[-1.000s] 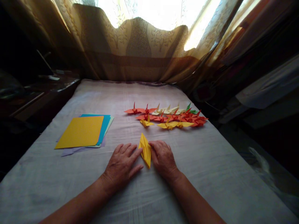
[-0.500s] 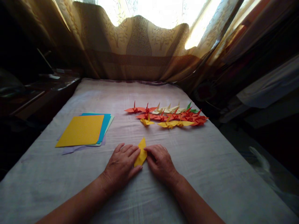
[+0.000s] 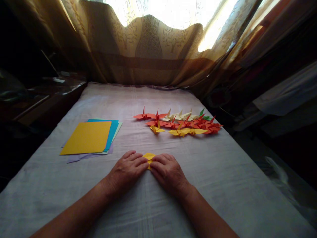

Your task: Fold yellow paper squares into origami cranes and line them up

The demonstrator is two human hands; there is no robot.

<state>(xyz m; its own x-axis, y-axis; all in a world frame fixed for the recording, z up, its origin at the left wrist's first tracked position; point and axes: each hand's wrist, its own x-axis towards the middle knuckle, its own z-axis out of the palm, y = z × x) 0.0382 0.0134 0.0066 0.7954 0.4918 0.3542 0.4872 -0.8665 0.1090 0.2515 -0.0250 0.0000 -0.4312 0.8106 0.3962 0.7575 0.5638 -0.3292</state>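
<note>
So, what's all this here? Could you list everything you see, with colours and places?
Folded paper: one, yellow, between the hands
Paper birds: over ten, overlapping; red, cream, yellow, green; beyond the right hand
Paper sheets: several, stacked; yellow-orange, blue, pale green, lilac; left
Cloth cover: one, whitish, under the papers
Curtain: count unclear, golden-brown, back
Side table: one, dark brown, left; contents too dark
Pale cloth: one, whitish, far right
Left hand: one, bare, folded paper's left side
Right hand: one, bare, its right side
</note>
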